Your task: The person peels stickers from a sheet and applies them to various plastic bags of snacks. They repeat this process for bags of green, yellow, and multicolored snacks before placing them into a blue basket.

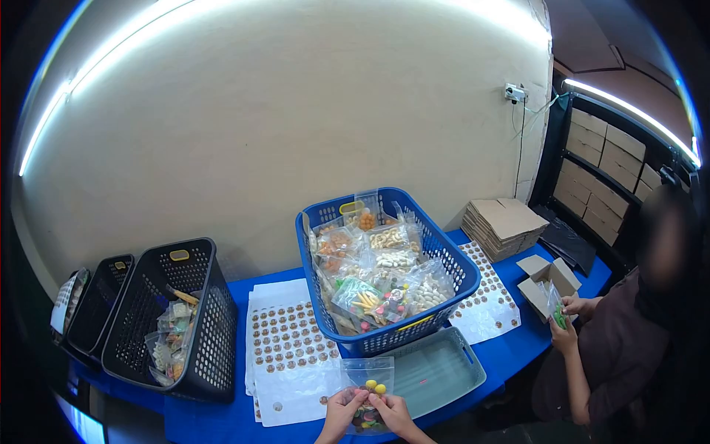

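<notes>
A blue-covered bench (200, 418) runs along the wall here, and at its right end a co-worker (614, 355) holds a small bag (560, 314) with green contents beside an open carton (563, 277). The big blue basket (399, 337) sits mid-bench, heaped with filled clear packets (392, 259); a black basket (216, 318) to the left holds fewer. In front of the blue one lies a grey-green tray (436, 374), with a sticker sheet (296, 396) to its left. By the tray's near left end, the left hand (339, 416) and right hand (393, 416) both pinch a clear pouch (379, 365) of yellow and darker pieces.
</notes>
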Available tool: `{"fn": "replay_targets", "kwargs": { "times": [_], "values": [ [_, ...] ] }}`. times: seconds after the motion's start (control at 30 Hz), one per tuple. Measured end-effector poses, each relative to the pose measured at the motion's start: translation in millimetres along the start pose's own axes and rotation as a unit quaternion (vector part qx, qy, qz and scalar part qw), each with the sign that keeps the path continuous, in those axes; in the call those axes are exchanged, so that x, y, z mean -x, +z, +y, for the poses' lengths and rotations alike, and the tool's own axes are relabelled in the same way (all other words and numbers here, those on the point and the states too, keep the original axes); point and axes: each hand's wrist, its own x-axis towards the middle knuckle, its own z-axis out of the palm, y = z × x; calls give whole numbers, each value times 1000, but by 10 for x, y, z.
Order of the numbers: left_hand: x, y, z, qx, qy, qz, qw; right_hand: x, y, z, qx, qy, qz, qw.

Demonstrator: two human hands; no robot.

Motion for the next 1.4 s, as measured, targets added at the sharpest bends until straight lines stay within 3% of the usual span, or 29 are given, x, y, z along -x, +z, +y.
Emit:
{"fn": "replay_targets", "kwargs": {
  "times": [0.07,0.27,0.37,0.5,0.53,0.67,0.9,1.03,1.13,1.23,1.33,1.4],
  "values": [
    [-25,3,-29,-14,20,-1,1000,78,84,-294,-126,39,11,991],
    [-36,13,-20,5,46,-2,999,-31,-36,-212,61,-16,-32,997],
    [-28,124,212,54,38,-38,997,-42,-22,-320,-52,-35,-2,998],
    [-80,88,217,25,36,-88,995,-60,-87,-510,-171,-28,-42,984],
    [-80,97,250,20,34,-82,996,-11,-7,-755,-170,-55,-36,983],
    [-55,165,404,29,56,-55,996,-113,-30,-680,0,-103,-57,993],
    [-11,82,519,42,80,-6,996,-207,80,-754,-116,-58,-117,985],
    [-42,20,550,53,114,11,992,-265,139,-837,-49,-111,-130,984],
    [-37,29,564,58,115,23,991,-291,171,-873,-51,-89,-138,985],
    [-43,9,594,41,94,33,994,-351,169,-766,-126,-72,-156,977],
    [-81,-25,520,36,99,44,994,-433,146,-669,-23,-91,-183,979],
    [-108,-23,511,39,108,42,992,-425,164,-694,-32,-86,-170,981]
  ]
}}
